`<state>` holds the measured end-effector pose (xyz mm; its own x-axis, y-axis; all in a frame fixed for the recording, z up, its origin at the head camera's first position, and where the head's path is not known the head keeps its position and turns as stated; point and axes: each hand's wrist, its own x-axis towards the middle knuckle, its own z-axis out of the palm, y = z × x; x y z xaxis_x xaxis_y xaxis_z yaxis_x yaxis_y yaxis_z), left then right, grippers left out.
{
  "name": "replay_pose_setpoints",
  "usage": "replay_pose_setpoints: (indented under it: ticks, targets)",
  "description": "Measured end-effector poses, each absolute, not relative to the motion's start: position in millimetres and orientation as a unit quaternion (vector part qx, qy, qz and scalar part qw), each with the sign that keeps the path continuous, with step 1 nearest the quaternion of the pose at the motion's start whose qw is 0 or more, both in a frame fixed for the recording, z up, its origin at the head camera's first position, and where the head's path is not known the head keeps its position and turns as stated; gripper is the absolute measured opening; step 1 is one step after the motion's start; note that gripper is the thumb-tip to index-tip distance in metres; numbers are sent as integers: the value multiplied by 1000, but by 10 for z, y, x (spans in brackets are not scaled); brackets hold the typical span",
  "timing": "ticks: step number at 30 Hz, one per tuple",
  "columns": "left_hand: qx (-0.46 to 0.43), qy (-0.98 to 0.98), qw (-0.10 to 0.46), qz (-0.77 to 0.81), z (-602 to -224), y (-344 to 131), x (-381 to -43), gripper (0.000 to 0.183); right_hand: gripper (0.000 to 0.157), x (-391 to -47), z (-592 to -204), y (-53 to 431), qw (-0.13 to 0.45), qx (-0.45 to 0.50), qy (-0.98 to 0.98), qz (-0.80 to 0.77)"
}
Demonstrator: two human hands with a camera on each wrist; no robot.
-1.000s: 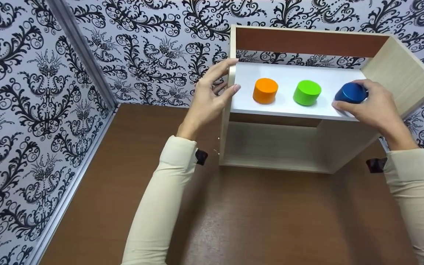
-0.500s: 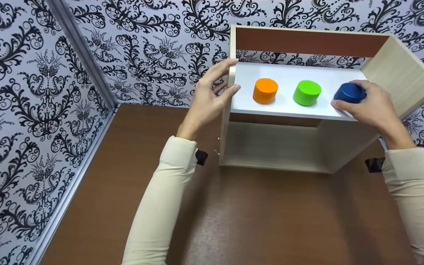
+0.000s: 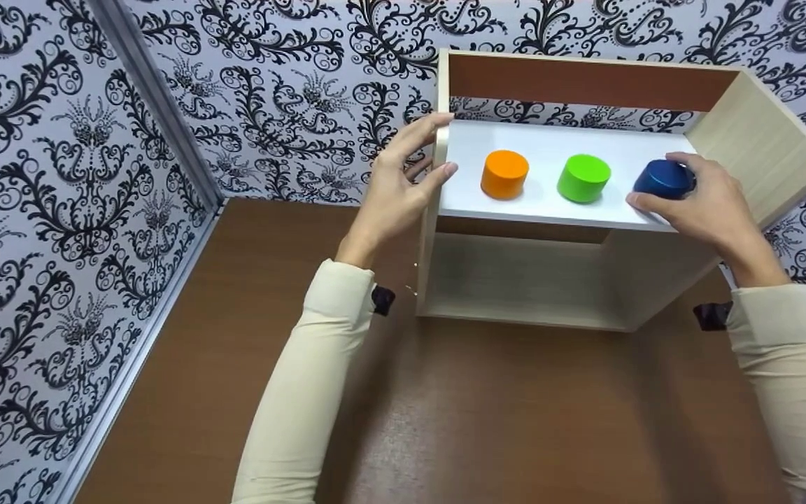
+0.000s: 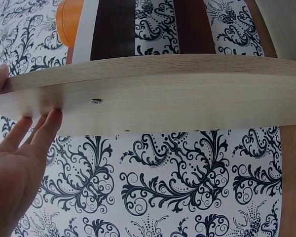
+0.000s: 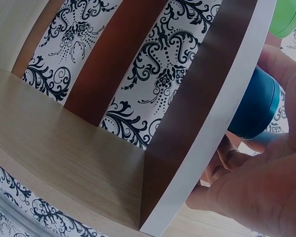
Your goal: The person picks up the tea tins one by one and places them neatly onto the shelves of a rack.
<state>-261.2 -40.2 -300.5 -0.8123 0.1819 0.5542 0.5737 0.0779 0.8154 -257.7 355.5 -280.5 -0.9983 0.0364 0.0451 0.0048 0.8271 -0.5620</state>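
Observation:
My left hand [image 3: 397, 185] grips the left side panel [image 4: 187, 96] of a small wooden shelf unit, thumb at the front edge and fingers against the outer face. At the right end of the white top shelf [image 3: 473, 203], my right hand [image 3: 714, 203] holds a shiny dark blue cylinder [image 3: 663, 179] between thumb and fingers. In the right wrist view the blue cylinder [image 5: 256, 106] is at the shelf edge, partly covered by the fingers. A green cylinder [image 3: 583, 178] stands mid-shelf, and an orange cylinder [image 3: 505, 174] is further left.
Below the white shelf is an open lower compartment [image 3: 522, 276]. The right side panel [image 3: 760, 140] rises beside my right hand. A reddish-brown back rail [image 3: 578, 82] spans the top. Patterned wall [image 3: 291, 105] stands behind, and brown surface [image 3: 515, 406] lies in front.
The blue cylinder has shifted slightly left with my right hand, toward the green one. My left hand and the other two cylinders stay in place.

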Motion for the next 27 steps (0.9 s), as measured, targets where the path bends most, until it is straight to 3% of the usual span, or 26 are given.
replay_pose_setpoints:
  ticks: [15,27]
  targets:
    - [-257,-727,147,-619,-2968,-391,-2584,56,100,-2385,-2799,3593,94,-10,-945,314]
    - [-259,-732,145,-613,-2928,-399,-2546,58,81,-1999,-2941,3553,249,37,-919,303]
